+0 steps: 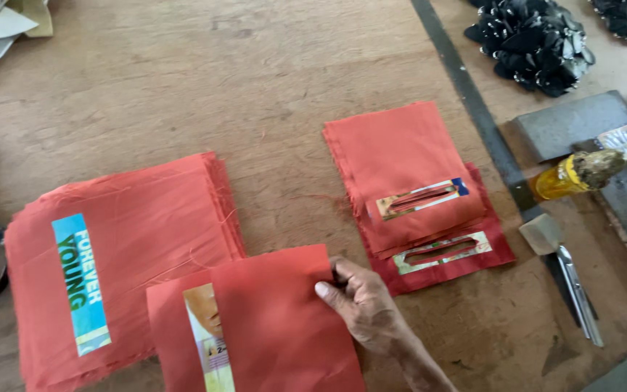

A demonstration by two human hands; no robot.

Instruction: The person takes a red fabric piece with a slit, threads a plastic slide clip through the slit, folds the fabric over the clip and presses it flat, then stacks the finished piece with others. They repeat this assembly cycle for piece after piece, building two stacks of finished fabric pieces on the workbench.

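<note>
We see right hand (363,308) pinching right edge of red fabric piece (270,327), fingers curled on it, paper strip (210,341) glued along its left side. Piece lies on wooden table (255,72), overlapping red fabric stack (117,254). Slit pieces (408,181) near, to right. Left hand out of view.
</note>
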